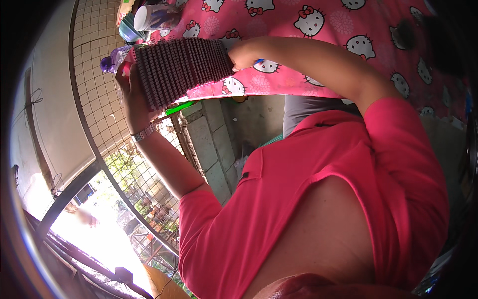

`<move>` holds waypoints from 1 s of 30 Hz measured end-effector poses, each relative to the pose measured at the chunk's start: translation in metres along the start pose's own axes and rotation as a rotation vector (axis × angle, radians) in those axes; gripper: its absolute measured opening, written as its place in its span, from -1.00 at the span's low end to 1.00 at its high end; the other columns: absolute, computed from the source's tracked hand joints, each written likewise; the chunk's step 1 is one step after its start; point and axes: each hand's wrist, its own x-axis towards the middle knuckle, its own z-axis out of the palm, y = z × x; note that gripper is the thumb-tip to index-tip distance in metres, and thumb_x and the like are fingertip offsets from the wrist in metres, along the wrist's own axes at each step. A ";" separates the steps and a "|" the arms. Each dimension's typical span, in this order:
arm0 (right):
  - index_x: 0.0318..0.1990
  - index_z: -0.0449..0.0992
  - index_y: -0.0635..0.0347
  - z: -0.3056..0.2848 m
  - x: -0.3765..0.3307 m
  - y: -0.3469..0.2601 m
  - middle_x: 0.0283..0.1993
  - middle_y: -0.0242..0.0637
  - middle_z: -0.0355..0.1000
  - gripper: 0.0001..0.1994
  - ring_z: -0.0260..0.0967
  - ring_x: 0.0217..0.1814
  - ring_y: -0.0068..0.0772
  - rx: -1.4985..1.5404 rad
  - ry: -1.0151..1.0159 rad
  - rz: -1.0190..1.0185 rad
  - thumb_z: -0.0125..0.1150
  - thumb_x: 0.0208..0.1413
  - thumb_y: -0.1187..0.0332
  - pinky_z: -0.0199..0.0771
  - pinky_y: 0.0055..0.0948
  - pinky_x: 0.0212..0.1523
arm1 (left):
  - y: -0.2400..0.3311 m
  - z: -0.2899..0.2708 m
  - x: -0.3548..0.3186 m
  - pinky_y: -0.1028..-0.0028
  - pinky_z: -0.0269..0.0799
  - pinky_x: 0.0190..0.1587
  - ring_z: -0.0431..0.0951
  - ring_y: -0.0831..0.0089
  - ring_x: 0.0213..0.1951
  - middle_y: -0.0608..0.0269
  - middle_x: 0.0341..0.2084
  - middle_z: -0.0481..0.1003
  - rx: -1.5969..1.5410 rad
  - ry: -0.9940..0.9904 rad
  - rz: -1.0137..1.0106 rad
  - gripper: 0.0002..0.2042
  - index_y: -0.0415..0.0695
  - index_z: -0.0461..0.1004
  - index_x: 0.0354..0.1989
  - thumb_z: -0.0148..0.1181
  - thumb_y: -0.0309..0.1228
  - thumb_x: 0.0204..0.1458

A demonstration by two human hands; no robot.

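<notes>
A dark maroon and grey ribbed piece, which looks like woven cloth, is stretched between my two hands above the table's near edge. My left hand grips its left edge, the fingers partly hidden. At the opposite, narrower end, my right hand is closed on the edge with its fingers bent. A small blue item shows beside the right wrist; its kind is too small to tell. Underneath lies a pink tablecloth printed with white cat faces.
A white-lidded container stands at the table's far left, next to a teal ribbed object. A purple-capped clear item lies beyond my left hand. Wire mesh borders the left side. A bright green strip sits under the table edge.
</notes>
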 end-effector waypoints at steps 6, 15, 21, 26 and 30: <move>-0.29 0.54 0.07 0.019 -0.030 0.007 -0.22 -0.29 0.47 -0.66 0.39 0.01 -0.23 -0.353 0.379 -0.218 0.34 -0.11 0.04 0.38 -0.14 0.01 | -0.028 -0.021 0.014 0.39 0.31 0.09 0.35 0.35 0.09 0.15 0.11 0.25 0.183 -0.017 0.160 -0.50 -0.10 0.24 0.22 0.01 -0.05 0.22; -0.25 0.58 0.07 0.038 -0.034 0.004 -0.13 -0.27 0.48 -0.74 0.42 0.03 -0.19 -0.483 0.550 -0.285 0.32 -0.13 0.23 0.40 -0.07 -0.02 | -0.017 -0.011 0.002 0.42 0.39 -0.12 0.44 0.43 -0.14 0.14 -0.08 0.40 0.113 0.015 0.123 -0.50 -0.06 0.19 0.21 0.07 -0.07 0.20; -0.42 0.61 0.16 0.013 0.003 -0.018 -0.41 -0.08 0.51 -0.83 0.53 -0.21 -0.06 -0.332 0.150 -0.059 0.27 -0.10 0.26 0.55 -0.20 -0.25 | -0.012 -0.017 0.008 0.36 0.39 -0.01 0.41 0.36 0.00 0.12 0.04 0.36 -0.131 -0.130 0.003 -0.49 0.01 0.17 0.26 0.02 -0.04 0.21; -0.08 0.56 0.02 0.026 -0.042 0.002 -0.02 -0.23 0.45 -0.66 0.36 0.09 -0.18 -0.631 0.426 -0.128 0.27 -0.04 0.17 0.35 -0.03 0.09 | -0.030 -0.075 0.013 0.12 0.30 0.23 0.06 0.32 0.36 0.04 0.31 0.12 -0.671 -0.104 -0.117 -0.49 0.01 0.24 0.26 -0.10 0.01 0.23; 0.07 0.45 -0.05 0.030 -0.093 0.060 0.06 -0.31 0.36 -0.54 0.26 0.14 -0.19 -0.608 0.707 0.073 0.20 0.05 0.00 0.22 0.00 0.16 | -0.141 -0.021 0.012 0.11 0.36 0.13 0.33 0.26 0.17 0.19 0.15 0.36 -0.916 -0.121 -0.151 -0.49 -0.10 0.30 0.20 -0.08 -0.03 0.20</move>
